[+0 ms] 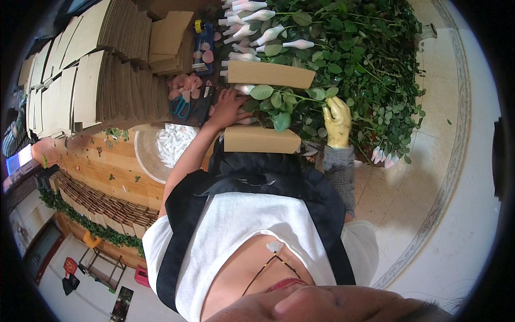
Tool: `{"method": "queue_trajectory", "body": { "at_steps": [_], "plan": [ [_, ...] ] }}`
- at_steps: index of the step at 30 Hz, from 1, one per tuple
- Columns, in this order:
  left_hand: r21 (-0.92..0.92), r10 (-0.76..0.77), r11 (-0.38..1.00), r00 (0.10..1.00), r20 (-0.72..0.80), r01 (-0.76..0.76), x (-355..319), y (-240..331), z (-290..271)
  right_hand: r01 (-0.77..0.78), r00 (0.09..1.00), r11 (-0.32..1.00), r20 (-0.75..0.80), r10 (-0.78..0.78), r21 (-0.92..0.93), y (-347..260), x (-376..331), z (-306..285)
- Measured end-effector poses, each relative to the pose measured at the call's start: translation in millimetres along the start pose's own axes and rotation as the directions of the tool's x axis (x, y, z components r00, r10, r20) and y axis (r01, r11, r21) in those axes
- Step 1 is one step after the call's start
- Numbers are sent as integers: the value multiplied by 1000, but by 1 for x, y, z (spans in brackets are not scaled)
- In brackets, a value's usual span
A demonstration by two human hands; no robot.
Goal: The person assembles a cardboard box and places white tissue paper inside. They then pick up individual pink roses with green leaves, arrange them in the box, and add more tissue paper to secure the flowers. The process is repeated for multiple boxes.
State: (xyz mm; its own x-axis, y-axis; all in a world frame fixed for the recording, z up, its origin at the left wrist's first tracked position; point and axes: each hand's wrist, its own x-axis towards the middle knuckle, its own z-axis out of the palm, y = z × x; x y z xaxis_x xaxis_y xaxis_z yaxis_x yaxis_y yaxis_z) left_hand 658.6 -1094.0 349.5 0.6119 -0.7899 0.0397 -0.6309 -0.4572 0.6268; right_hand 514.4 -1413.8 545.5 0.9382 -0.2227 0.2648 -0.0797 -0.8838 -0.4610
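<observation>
A bunch of rose stems [300, 99] with green leaves lies across a corrugated cardboard sheet, whose near edge [262, 139] and far edge [271, 74] stand up on either side. My bare left hand [228, 107] rests with spread fingers on the bud end of the bunch. My right hand [338, 121] wears a yellow glove and lies on the leafy stems, its fingertips buried in the leaves. Several buds in white net sleeves [257, 29] lie farther out.
Stacks of folded corrugated cardboard [102, 75] fill the left. Teal-handled scissors [181, 107] and pink petals [185, 83] lie beside them. A round bowl [144, 155] holds white net sleeves. A large heap of leafy stems [370, 59] covers the right, on a tiled floor [429, 161].
</observation>
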Motion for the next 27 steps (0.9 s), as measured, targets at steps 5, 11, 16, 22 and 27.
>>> {"method": "queue_trajectory", "body": {
  "at_steps": [5, 11, 16, 22, 27],
  "plan": [
    [-4, -86, 996, 989, 117, 87, 0, 9, -8, -92, 891, 996, 444, 90, -18, 15, -8, -17],
    [-182, -69, 980, 995, 79, 82, 3, 16, -19, -281, 591, 913, 696, 407, -296, 37, -3, 34],
    [-164, -98, 981, 994, 53, 106, -5, 13, -15, -39, 922, 912, 337, 191, -409, 11, -10, 28],
    [96, -90, 992, 988, 127, 78, 7, 42, -47, -77, 875, 734, 307, 374, -675, 36, -30, 104],
    [-116, -149, 982, 989, -12, 147, -28, 23, -79, 34, 828, 770, 449, 335, -637, 22, -6, 34]
  ]
}}
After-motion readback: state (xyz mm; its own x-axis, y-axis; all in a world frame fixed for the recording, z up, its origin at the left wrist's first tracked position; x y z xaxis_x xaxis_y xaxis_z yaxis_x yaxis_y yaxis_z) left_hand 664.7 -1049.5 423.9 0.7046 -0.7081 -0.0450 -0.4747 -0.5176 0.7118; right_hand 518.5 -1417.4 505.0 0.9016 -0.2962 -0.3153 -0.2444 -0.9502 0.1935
